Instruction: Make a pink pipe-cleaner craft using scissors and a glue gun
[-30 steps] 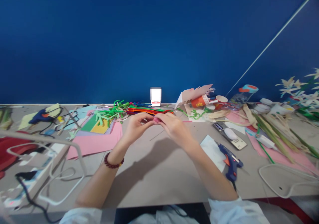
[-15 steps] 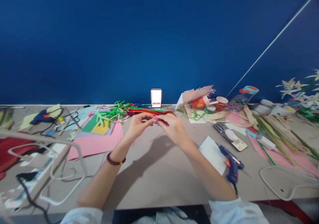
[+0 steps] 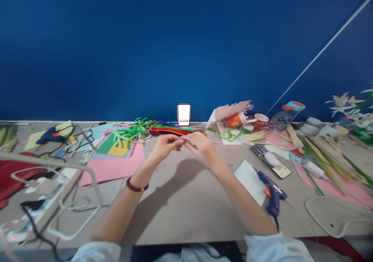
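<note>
Above the bench (image 3: 186, 215), your left hand (image 3: 164, 147) and right hand (image 3: 202, 149) pinch a small pink piece (image 3: 182, 140) between their fingertips, just before the coloured pipe cleaners (image 3: 175, 130), pink card (image 3: 112, 166) to the left.

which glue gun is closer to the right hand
The blue hot glue gun beside the white card, down and right of the right hand; the other glue gun lies far off at the left among cables.

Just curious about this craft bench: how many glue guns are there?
2. One hot glue gun lies near the right forearm, a second glue gun at the far left. More may be hidden.
</note>
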The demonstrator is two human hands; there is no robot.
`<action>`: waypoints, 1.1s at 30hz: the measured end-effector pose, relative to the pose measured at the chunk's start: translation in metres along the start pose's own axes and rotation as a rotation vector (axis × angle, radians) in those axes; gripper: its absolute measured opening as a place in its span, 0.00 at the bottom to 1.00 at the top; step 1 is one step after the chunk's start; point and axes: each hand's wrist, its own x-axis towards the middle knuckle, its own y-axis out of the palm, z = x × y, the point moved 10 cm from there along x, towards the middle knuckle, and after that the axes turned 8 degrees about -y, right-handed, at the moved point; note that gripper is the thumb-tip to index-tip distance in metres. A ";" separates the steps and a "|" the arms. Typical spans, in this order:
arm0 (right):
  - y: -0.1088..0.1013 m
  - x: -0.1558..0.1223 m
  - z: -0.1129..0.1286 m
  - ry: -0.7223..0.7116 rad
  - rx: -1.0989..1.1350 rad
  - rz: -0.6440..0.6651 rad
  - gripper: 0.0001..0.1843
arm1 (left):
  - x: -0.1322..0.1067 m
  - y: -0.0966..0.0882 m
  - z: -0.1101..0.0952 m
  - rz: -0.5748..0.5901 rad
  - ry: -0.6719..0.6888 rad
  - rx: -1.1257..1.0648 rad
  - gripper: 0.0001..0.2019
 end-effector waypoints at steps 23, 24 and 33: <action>-0.003 0.005 0.004 -0.037 0.120 -0.034 0.09 | -0.012 0.004 -0.022 0.042 0.152 0.301 0.14; -0.006 0.005 0.001 -0.007 0.152 -0.062 0.08 | -0.013 0.004 -0.024 0.062 0.164 0.304 0.14; 0.019 -0.012 -0.037 0.570 0.834 0.000 0.12 | -0.045 0.006 -0.070 0.032 0.654 0.577 0.12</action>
